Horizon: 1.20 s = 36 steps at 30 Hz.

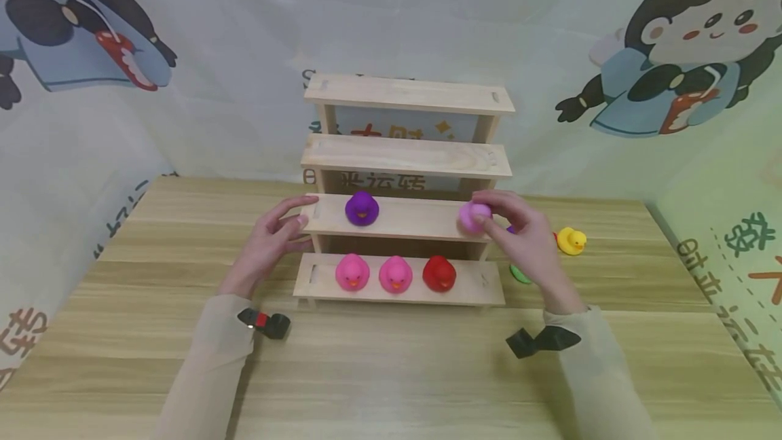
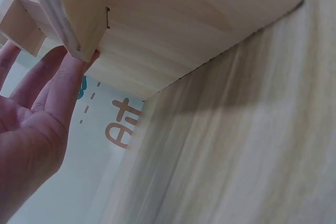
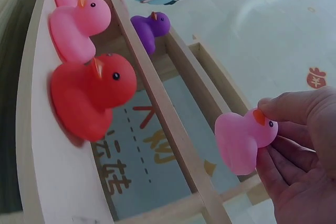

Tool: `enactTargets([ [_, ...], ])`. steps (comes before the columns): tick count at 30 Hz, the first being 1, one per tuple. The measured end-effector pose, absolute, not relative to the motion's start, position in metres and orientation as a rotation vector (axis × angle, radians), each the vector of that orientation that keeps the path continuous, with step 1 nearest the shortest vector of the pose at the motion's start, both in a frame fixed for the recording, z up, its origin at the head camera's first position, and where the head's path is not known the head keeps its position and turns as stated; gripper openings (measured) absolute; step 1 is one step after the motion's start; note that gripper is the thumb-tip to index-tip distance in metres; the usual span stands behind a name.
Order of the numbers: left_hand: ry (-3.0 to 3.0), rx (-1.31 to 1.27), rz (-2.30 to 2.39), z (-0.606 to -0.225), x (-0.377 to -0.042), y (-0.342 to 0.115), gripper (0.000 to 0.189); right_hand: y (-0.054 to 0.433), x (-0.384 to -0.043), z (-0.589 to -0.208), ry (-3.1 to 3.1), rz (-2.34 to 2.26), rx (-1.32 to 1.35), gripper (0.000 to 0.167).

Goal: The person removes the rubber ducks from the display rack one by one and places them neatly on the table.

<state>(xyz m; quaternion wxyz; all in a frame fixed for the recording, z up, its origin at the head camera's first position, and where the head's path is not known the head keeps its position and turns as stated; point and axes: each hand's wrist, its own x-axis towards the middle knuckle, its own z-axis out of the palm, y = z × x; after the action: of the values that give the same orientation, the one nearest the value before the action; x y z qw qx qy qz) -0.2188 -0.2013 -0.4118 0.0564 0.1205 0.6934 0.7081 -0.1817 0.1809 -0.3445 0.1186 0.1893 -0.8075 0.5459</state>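
A pink rubber duck [image 3: 236, 142] is pinched between the thumb and fingers of my right hand [image 1: 525, 240], over the right end of the second tier from the bottom. My left hand [image 1: 269, 236] holds the left end of that tier of the wooden stepped shelf [image 1: 415, 219]. Toward the tier's left stands a purple duck [image 1: 362, 209]. Along the bottom tier sit a pink duck [image 1: 352, 272], a second pink duck [image 1: 396, 274] and a red duck [image 1: 439, 273]. In the left wrist view, fingertips [image 2: 79, 61] meet the shelf's edge from below.
Right of the shelf, a yellow duck [image 1: 571, 241] lies on the wood-grain table [image 1: 391, 372]. Partly hidden by my right hand are a green thing [image 1: 520, 274] and bits of purple and red. A printed backdrop [image 1: 244, 53] stands behind the shelf.
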Motion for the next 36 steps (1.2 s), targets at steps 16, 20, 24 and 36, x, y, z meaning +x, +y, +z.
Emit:
enactTargets([
  [16,2.109,0.366,2.158,-0.412,-0.218,-0.202,0.038,0.216,-0.172,-0.344,-2.26,1.652,0.519,0.026],
  [20,2.109,0.369,2.157,-0.412,-0.218,-0.202,0.038,0.224,-0.169,-0.345,-2.278,1.634,0.489,0.026],
  [24,2.109,0.367,2.15,-0.412,-0.218,-0.202,0.039,0.231,-0.167,-0.346,-2.312,1.553,0.462,0.026],
  [36,2.118,0.361,2.139,-0.412,-0.218,-0.202,0.041,0.259,-0.16,-0.356,-2.33,1.437,0.455,0.027],
])
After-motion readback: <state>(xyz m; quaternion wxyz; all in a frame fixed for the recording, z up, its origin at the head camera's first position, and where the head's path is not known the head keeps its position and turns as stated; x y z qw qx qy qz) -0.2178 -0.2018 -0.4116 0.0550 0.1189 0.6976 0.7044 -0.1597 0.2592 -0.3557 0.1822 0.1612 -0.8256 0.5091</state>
